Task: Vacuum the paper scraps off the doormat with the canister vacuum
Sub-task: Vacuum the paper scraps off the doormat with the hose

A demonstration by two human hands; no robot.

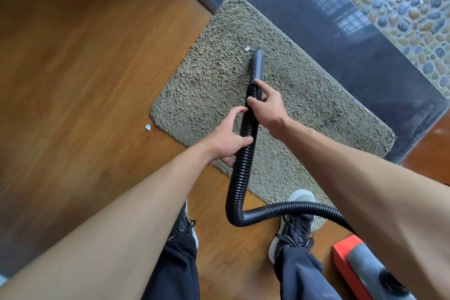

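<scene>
Both gripping ribbed black plastic hose [243, 165], left hand [227, 140] lower, right hand [266, 105] by smooth black nozzle [257, 63], tip just beside white paper scrap [247, 48] on shaggy grey-brown doormat [207, 80]

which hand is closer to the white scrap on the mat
Right. The right hand grips the hose just behind the nozzle, near the scrap; the left hand grips farther back.

Bare doormat [304, 95] lies open right of the nozzle [257, 63], while 1 paper scrap [247, 48] sits just beside its tip.
</scene>
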